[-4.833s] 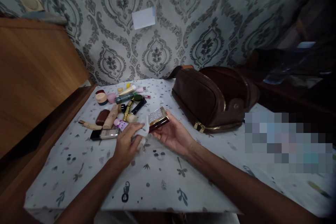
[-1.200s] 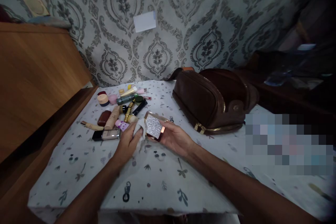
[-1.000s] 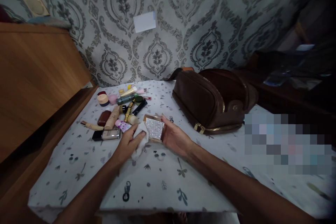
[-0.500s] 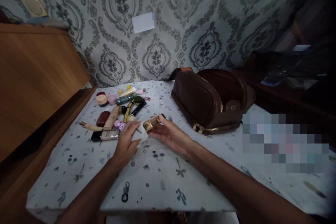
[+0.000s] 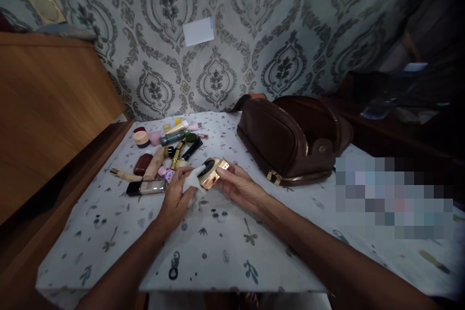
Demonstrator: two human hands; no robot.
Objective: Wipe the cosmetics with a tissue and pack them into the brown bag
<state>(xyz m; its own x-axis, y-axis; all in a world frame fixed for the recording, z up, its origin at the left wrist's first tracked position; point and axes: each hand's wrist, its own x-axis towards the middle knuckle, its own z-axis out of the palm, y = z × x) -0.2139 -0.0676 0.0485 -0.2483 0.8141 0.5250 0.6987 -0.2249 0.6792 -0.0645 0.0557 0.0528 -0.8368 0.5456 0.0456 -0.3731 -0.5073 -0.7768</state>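
My right hand (image 5: 241, 185) grips a shiny gold case (image 5: 214, 176) with a dark round face, probably a cosmetic compact, tilted above the table. Pinched in my left hand (image 5: 178, 196) is a crumpled white wipe (image 5: 192, 180), which touches the left side of the case. Just left of that hand lie a foundation bottle (image 5: 152, 187) with a black cap and a purple-and-white tube (image 5: 166, 173). A beige tube (image 5: 154, 163) and a dark red oval case (image 5: 143, 164) lie behind them.
A brown leather bag (image 5: 274, 138) stands open at the back right. Farther back left are a round jar (image 5: 141, 139), a teal tube (image 5: 172, 138) and a black tube (image 5: 192, 149). A patterned cloth (image 5: 203, 252) covers the table; a wooden cabinet (image 5: 54, 106) borders its left. A blurred patch hides the right.
My right hand has turned the gold case, so its dark round face and bright gold edge now show. The wipe has shifted slightly along its left side. Everything else has stayed put.
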